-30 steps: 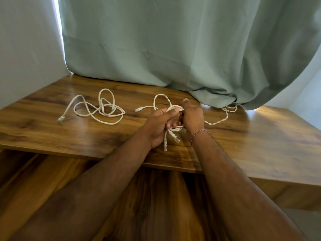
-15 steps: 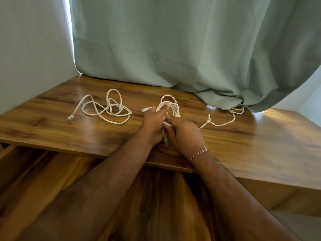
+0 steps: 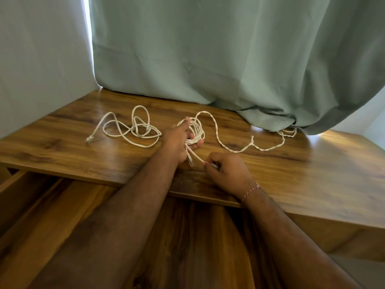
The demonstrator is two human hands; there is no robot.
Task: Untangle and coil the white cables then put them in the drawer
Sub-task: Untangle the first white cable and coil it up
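The left hand (image 3: 177, 140) holds the coiled white cable (image 3: 196, 132); the right hand (image 3: 227, 172) pinches what looks like its end, above the bench (image 3: 312, 170).

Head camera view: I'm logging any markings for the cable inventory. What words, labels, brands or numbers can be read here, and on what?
None: no readable text anywhere in this view.
The cable being coiled, held by the left hand and right hand: no print visible.
The loose cable on the desk: no label or marking to be seen.
The curtain: plain.
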